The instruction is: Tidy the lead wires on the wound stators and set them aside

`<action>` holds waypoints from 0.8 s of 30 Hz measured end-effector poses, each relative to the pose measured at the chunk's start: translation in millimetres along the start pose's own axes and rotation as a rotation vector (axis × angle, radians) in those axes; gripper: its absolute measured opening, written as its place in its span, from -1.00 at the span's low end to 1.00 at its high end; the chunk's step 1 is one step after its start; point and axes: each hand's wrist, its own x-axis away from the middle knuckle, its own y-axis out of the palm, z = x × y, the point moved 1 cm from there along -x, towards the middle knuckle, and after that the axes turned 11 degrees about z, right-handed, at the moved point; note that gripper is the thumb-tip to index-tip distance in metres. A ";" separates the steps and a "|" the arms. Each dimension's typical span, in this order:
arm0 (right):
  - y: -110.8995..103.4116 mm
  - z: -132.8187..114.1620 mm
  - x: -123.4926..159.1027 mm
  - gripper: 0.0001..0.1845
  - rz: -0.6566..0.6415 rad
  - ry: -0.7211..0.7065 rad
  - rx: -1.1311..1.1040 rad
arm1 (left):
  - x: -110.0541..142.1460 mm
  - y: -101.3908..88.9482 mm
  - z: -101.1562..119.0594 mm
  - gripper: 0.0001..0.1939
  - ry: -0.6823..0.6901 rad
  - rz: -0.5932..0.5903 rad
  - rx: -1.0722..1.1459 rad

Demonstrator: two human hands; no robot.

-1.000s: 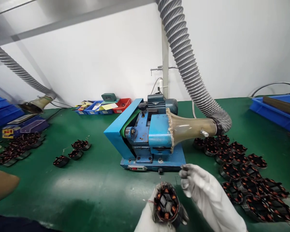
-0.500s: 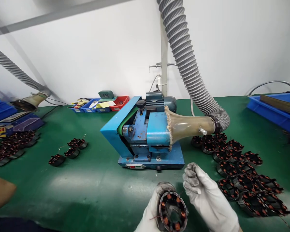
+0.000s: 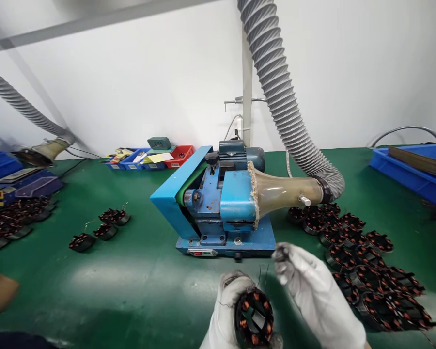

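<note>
My gloved left hand (image 3: 223, 308) is wrapped round a motor stator (image 3: 268, 312), a dark ring with copper coils, near the bottom edge of the view. Its open middle faces me, and thin wire ends (image 3: 263, 274) stick up from its upper side. To the right of it my gloved right hand (image 3: 310, 283) is raised with the fingers pinched together, their tips darkened. What those fingertips hold, if anything, is hidden. Several more stators (image 3: 371, 277) stand in rows on the green table to the right of this hand.
A blue belt machine (image 3: 209, 198) stands ahead, joined by a funnel (image 3: 285, 190) to a grey hose (image 3: 281, 82). Stators (image 3: 106, 230) lie left, before small parts bins (image 3: 179, 156). A blue tray (image 3: 412, 177) is far right. Another person's arm (image 3: 0, 291) shows left.
The stator has turned and shifted slightly left in my left hand, and its wire ends now stand up. My right hand has tilted, its fingers drawn closer into a pinch.
</note>
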 end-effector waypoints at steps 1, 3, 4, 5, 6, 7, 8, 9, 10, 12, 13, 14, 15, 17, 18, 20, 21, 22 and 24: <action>3.1 0.2 2.5 -0.75 -0.063 -0.031 0.134 | -1.5 1.4 0.5 -0.38 0.008 -0.011 -0.002; 12.0 0.4 6.6 -0.82 -0.166 -0.134 0.392 | -4.5 5.4 2.2 -0.38 0.033 -0.032 0.005; 16.3 -0.2 7.0 -0.86 -0.187 -0.186 0.481 | -5.6 7.3 3.0 -0.37 0.046 -0.033 0.015; 19.9 -1.3 5.7 -0.86 -0.197 -0.219 0.533 | -6.4 8.9 3.6 -0.37 0.052 -0.028 0.026; 22.1 -2.9 3.0 -0.83 -0.196 -0.224 0.536 | -6.8 9.9 3.8 -0.39 0.042 -0.011 0.034; 22.9 -4.8 -0.8 -0.81 -0.188 -0.202 0.489 | -6.9 10.4 3.4 -0.42 0.017 0.016 0.041; 22.2 -6.7 -5.3 -0.81 -0.167 -0.175 0.399 | -6.9 10.5 2.5 -0.45 -0.017 0.049 0.052; 20.1 -8.2 -9.8 -0.81 -0.119 -0.169 0.280 | -7.0 10.5 1.3 -0.47 -0.058 0.087 0.059; 16.9 -8.7 -13.8 -0.80 -0.050 -0.190 0.162 | -7.2 10.4 -0.3 -0.47 -0.099 0.127 0.061; 9.4 -4.3 -18.1 -0.78 0.083 -0.270 0.061 | -9.2 11.1 -4.6 -0.42 -0.213 0.187 0.044; 6.5 1.2 -18.4 -0.76 0.103 -0.298 0.099 | -11.1 12.2 -7.4 -0.40 -0.285 0.192 0.046; 4.5 8.7 -17.6 -0.72 0.089 -0.304 0.175 | -13.5 13.6 -10.5 -0.40 -0.352 0.188 0.064; 3.8 17.6 -16.4 -0.65 0.052 -0.292 0.262 | -16.6 15.2 -13.9 -0.41 -0.401 0.180 0.096; 6.1 36.1 -14.3 -0.49 0.008 -0.270 0.405 | -24.2 18.4 -21.6 -0.46 -0.441 0.160 0.159; 9.0 44.0 -14.4 -0.43 0.017 -0.274 0.452 | -28.5 19.8 -25.9 -0.49 -0.436 0.149 0.180; 17.7 54.7 -17.6 -0.39 0.066 -0.301 0.512 | -37.7 21.6 -34.5 -0.54 -0.426 0.131 0.191; 22.8 57.2 -20.6 -0.41 0.087 -0.313 0.525 | -42.5 22.1 -38.3 -0.57 -0.423 0.126 0.197; 27.9 58.1 -24.1 -0.44 0.091 -0.322 0.532 | -47.4 22.3 -41.3 -0.59 -0.417 0.125 0.207; 36.2 56.7 -31.3 -0.51 0.085 -0.364 0.550 | -56.7 22.1 -44.3 -0.62 -0.388 0.139 0.210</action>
